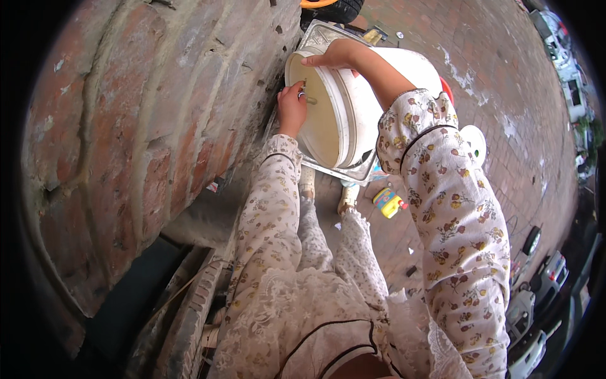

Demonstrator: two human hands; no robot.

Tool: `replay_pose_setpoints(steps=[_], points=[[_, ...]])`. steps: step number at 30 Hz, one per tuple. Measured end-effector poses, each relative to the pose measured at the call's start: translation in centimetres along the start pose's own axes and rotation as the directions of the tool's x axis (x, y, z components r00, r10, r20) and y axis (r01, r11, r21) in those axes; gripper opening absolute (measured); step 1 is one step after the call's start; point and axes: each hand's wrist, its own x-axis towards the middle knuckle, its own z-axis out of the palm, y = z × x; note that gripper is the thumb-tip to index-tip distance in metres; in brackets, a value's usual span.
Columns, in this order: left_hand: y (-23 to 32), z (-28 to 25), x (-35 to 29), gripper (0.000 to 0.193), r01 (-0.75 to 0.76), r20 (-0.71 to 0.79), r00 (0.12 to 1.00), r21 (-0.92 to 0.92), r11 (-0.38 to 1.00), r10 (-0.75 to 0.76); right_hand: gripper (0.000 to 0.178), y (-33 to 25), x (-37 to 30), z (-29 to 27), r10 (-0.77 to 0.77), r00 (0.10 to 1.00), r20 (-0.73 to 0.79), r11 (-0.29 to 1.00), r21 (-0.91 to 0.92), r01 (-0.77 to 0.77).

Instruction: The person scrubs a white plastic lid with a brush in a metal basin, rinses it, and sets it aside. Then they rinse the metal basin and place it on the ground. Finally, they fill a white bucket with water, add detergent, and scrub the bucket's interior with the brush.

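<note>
A large white plastic bucket (369,104) lies tilted on its side in a metal tray (328,35), its cream-coloured inside facing the brick wall. My right hand (331,55) grips the bucket's top rim. My left hand (291,104) is at the bucket's mouth, fingers closed on a small metal piece (304,96) at the bucket's opening. Both forearms wear floral cream sleeves.
A red brick wall (145,126) rises close on the left. A yellow toy-like object (388,203) lies on the brick paving beside my feet. A white disc (473,142) lies right of the bucket. A black tyre (338,9) sits at the top. Vehicles line the right edge.
</note>
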Motion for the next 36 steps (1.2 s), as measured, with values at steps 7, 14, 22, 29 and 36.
replay_pose_setpoints(steps=[7,14,22,29,36], points=[[-0.5,2.8,-6.9,0.045,0.380,-0.270,0.883,-0.075,0.922,-0.385,0.092,1.1,1.2,0.7,0.032,0.999,-0.009,0.997,0.065,-0.031],[2.0,1.2,-5.7,0.056,-0.014,-0.242,0.970,-0.033,0.999,0.006,0.094,1.4,-0.5,-0.9,0.021,0.999,0.025,0.993,0.116,-0.023],[0.0,0.0,-2.6,0.031,-0.173,0.100,0.978,-0.081,0.982,0.181,0.094,1.1,-0.4,-1.1,0.020,1.000,-0.004,0.997,0.081,-0.019],[2.1,1.1,-8.2,0.045,0.231,-0.454,0.862,-0.040,0.972,-0.223,0.093,2.7,0.2,-1.4,0.034,0.997,-0.065,0.953,0.303,-0.013],[1.2,4.6,-11.2,0.051,0.623,0.531,0.663,-0.782,-0.006,-0.528,0.098,2.4,1.8,-0.7,0.057,0.990,-0.126,0.991,0.128,-0.041]])
